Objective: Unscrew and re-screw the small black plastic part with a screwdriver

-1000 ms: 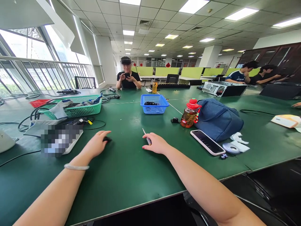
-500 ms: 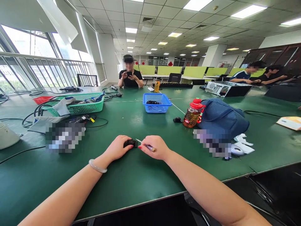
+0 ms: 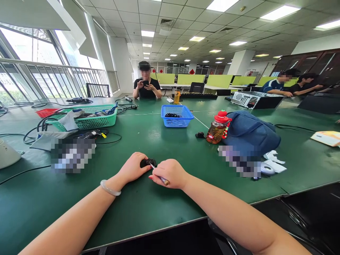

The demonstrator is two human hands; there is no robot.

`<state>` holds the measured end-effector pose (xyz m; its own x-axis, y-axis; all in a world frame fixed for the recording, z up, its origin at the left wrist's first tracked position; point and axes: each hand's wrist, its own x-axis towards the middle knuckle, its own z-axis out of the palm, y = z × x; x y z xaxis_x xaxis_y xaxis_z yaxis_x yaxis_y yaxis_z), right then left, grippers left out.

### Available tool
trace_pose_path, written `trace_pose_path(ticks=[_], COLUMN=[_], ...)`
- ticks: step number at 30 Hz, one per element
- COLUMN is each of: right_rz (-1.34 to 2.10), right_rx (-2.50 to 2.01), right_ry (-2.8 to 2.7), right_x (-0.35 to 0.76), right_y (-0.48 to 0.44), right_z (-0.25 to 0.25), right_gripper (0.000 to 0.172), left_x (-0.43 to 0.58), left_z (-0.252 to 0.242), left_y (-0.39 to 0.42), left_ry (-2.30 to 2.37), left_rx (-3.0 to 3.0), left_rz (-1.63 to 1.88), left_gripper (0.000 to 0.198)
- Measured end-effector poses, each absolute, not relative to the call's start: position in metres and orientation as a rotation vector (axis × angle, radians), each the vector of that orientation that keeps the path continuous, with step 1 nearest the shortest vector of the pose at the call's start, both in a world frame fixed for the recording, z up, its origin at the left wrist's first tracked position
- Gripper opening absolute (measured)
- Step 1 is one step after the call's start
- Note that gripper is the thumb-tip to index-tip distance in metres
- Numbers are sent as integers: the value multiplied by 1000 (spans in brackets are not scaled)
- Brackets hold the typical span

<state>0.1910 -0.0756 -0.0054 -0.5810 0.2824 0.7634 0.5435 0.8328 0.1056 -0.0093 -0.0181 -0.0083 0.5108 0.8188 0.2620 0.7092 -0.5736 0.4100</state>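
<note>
My left hand (image 3: pixel 132 167) rests on the green table (image 3: pixel 148 205) with its fingers closed round a small black part (image 3: pixel 148 162). My right hand (image 3: pixel 170 173) grips a thin metal tool (image 3: pixel 159 176), a small screwdriver by the look of it, whose tip touches the black part. The two hands are close together near the table's front middle. A pale bangle (image 3: pixel 109 189) sits on my left wrist.
A blue basket (image 3: pixel 176 115) and a green basket (image 3: pixel 87 118) with cables stand further back. A red-capped bottle (image 3: pixel 216 129), a blue bag (image 3: pixel 249 134) and another small black part (image 3: pixel 199 135) lie to the right. One person sits across the table, two at far right.
My left hand slid the black part right, toward the middle. My right hand turned the tool from pointing away to pointing at the part, and its tip now touches it.
</note>
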Motion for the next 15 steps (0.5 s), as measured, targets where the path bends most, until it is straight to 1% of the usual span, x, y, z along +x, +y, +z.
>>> trace_pose_path(ticks=[6, 10, 15], right_rz=[-546, -539, -520], right_rx=[-562, -588, -635], right_ry=[-2192, -2169, -2167], right_x=[185, 185, 186], right_y=[-80, -79, -79], right_z=[-4, -4, -5], right_gripper=[43, 43, 42], left_x=[-8, -9, -11], left_z=[-6, -7, -10], left_y=[-19, -18, -15], left_ry=[1242, 1220, 1179], left_rx=[2496, 2492, 2507], left_rz=[627, 642, 650], left_gripper=[24, 27, 24])
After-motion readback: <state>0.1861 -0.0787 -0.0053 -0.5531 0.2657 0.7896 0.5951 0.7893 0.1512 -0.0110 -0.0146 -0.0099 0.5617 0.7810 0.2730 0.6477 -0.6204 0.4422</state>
